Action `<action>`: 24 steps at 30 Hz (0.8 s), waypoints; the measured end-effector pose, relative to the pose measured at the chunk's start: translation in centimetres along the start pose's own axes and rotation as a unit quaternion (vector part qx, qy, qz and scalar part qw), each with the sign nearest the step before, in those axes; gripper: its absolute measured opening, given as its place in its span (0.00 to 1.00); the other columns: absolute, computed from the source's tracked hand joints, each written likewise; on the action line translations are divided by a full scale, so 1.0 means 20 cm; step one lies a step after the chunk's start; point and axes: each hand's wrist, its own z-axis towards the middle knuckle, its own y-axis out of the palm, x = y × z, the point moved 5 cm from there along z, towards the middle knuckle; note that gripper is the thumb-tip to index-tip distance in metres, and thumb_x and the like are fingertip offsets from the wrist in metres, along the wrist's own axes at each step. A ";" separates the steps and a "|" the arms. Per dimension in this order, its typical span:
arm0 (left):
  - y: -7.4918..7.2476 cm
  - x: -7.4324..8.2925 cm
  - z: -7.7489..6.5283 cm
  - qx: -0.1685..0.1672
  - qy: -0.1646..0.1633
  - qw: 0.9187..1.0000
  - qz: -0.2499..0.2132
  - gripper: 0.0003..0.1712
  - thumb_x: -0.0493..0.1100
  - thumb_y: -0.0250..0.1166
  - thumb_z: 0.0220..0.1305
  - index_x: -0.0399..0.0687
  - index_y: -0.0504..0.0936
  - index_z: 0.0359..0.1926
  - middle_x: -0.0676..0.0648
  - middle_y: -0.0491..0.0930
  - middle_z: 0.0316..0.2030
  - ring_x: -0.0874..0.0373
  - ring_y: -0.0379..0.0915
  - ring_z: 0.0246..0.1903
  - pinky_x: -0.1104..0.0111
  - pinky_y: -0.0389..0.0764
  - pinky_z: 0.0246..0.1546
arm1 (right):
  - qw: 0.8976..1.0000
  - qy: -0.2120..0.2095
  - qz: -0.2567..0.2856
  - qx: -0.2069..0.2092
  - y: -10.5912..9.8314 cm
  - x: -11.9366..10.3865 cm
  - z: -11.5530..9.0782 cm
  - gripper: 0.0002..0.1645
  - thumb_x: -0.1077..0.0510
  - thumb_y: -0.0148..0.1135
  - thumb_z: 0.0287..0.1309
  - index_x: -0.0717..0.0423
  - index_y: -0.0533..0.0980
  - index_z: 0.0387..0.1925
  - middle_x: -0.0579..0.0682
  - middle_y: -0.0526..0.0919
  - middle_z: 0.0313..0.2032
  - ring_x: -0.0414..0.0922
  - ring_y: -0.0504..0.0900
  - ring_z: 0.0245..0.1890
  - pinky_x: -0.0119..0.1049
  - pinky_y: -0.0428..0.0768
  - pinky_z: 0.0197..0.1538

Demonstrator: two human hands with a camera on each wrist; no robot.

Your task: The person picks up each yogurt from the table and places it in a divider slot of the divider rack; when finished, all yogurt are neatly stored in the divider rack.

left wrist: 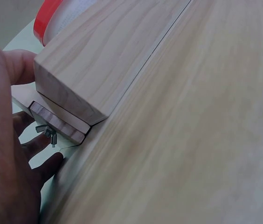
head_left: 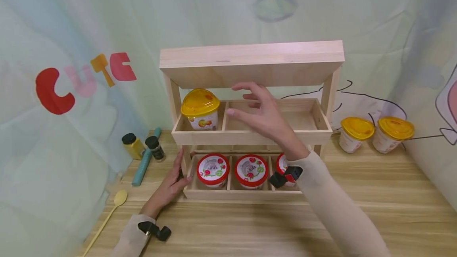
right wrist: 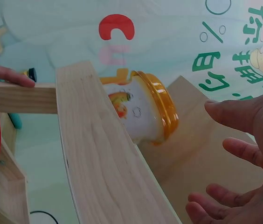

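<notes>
A two-tier wooden shelf rack (head_left: 251, 137) stands on the table. My left hand (head_left: 169, 187) holds its lower left corner; in the left wrist view the thumb presses the front corner of the lower tray (left wrist: 75, 88), and the other fingers curl behind its side by a wing nut (left wrist: 49, 132). My right hand (head_left: 262, 110) hovers before the upper tray, fingers spread and holding nothing. Left of it, a yellow-lidded cup (head_left: 201, 110) sits in the upper left compartment. Red-lidded cups (head_left: 213, 170) fill the lower compartments, the rightmost partly hidden by my right wrist.
Two yellow-lidded cups (head_left: 357, 134) stand on the table right of the rack. To the left are a yellow jar (head_left: 133, 148), a dark-capped jar (head_left: 155, 149), a teal stick (head_left: 142, 168) and a yellow spoon (head_left: 120, 198). A printed curtain (head_left: 214, 7) hangs behind.
</notes>
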 end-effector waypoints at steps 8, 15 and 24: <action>0.00 -0.01 -0.01 0.001 0.002 1.000 0.001 0.58 0.33 0.64 0.71 0.50 0.35 0.88 0.37 0.61 0.83 0.58 0.54 0.83 0.75 0.55 0.78 | 1.000 0.017 0.001 0.027 -0.15 0.07 -0.10 0.35 0.51 0.78 0.61 0.43 0.76 0.69 0.48 0.76 0.71 0.52 0.77 0.70 0.57 0.75 0.73; 0.00 0.08 0.02 0.006 0.030 0.999 -0.010 0.58 0.32 0.63 0.70 0.47 0.35 0.87 0.30 0.61 0.81 0.62 0.53 0.83 0.80 0.54 0.75 | 0.998 0.030 -0.031 0.054 -0.26 0.11 -0.17 0.36 0.51 0.78 0.63 0.43 0.76 0.70 0.47 0.77 0.72 0.54 0.78 0.71 0.56 0.74 0.76; 0.00 0.01 0.01 0.002 0.008 1.000 -0.013 0.59 0.32 0.64 0.71 0.51 0.35 0.88 0.35 0.59 0.83 0.60 0.51 0.84 0.77 0.53 0.77 | 0.995 0.027 -0.048 0.084 -0.40 0.12 -0.30 0.37 0.55 0.76 0.64 0.47 0.74 0.72 0.49 0.75 0.73 0.57 0.75 0.73 0.57 0.71 0.78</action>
